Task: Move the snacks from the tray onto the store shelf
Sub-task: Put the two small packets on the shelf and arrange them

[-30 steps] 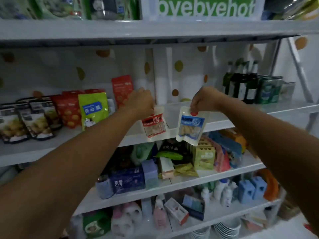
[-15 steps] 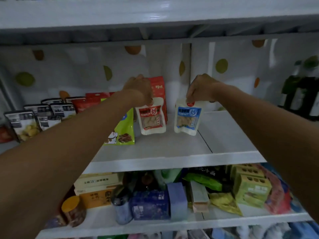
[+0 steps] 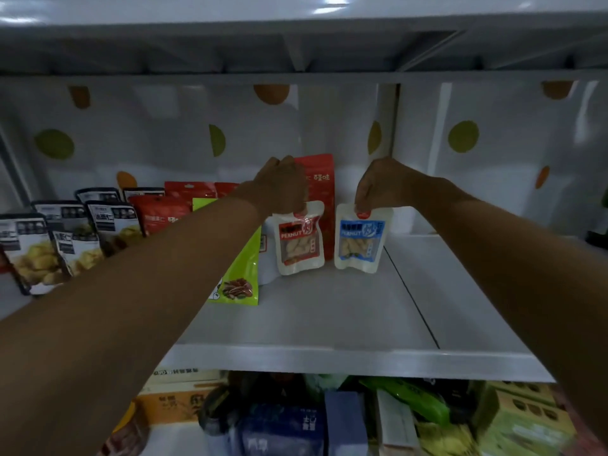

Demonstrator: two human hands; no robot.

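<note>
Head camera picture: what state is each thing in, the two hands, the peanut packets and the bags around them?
Left hand, pinching the red-labelled white peanut packet by its top.
Right hand, pinching the blue-labelled white peanut packet by its top.
Both packets, upright, bottoms at the white shelf; contact unclear.
Glossy green pouch, standing upright.
Tall red bag, upright at the back.

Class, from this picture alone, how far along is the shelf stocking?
Done: other pouches stand on the shelf. In hand: left hand pinches the red pack, right hand the blue pack, both upright over the shelf. Left: releasing them; the tray is out of view.
</note>
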